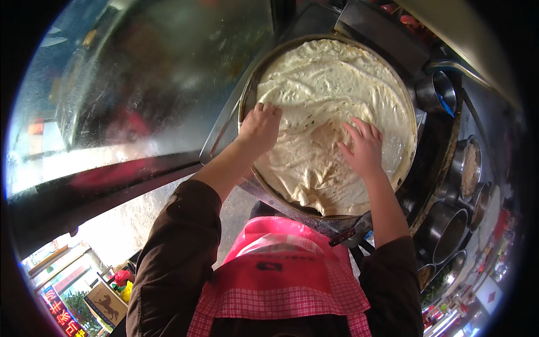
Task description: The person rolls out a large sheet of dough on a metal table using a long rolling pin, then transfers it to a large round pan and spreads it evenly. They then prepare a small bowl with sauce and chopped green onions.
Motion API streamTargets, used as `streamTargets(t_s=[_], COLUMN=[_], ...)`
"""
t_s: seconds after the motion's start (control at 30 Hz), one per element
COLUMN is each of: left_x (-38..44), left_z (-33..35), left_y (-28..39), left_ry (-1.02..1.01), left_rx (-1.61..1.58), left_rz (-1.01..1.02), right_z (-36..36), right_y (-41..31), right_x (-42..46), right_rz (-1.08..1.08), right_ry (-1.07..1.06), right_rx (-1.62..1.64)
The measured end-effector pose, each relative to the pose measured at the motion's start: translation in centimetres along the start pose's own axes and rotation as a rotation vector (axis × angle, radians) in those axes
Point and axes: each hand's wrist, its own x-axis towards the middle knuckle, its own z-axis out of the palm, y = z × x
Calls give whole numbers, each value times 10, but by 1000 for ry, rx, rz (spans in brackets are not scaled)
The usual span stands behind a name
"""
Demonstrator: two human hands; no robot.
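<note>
A large round pan (406, 88) lies before me, with a wide sheet of pale, oily dough (311, 101) spread over nearly all of it. Green flecks show in the dough, and its surface is wrinkled, with bunched folds along the near edge. My left hand (262, 126) is at the dough's left edge by the rim, its fingers curled down; whether they pinch the dough is hidden. Over the right half of the dough is my right hand (364, 145), fingers apart and holding nothing. Its fingertips are at the surface or just above it.
A glossy panel (168, 84) rises on the left. Several metal pots stand on the right, among them a pot with a blue-handled utensil (445, 104) and a deep pot (444, 234). A dark-handled tool (342, 237) lies by the pan's near edge, above my red apron (290, 269).
</note>
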Motion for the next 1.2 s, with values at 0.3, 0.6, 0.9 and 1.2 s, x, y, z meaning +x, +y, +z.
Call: streamTargets(t_s=[0.3, 0.6, 0.9, 1.2], left_x=[32, 12, -25, -47], left_z=[-25, -50, -46, -12], left_y=[-32, -27, -16, 32], left_ry=[-8, -66, -294, -495], left_rx=[270, -10, 520, 68], left_rz=[124, 170, 202, 348], right_z=[39, 36, 49, 36], right_y=[-84, -76, -87, -55], right_x=[60, 56, 74, 20], right_rz=[-376, -265, -331, -173], right_ry=[-98, -50, -130, -7], right_rx=[87, -88, -160, 48])
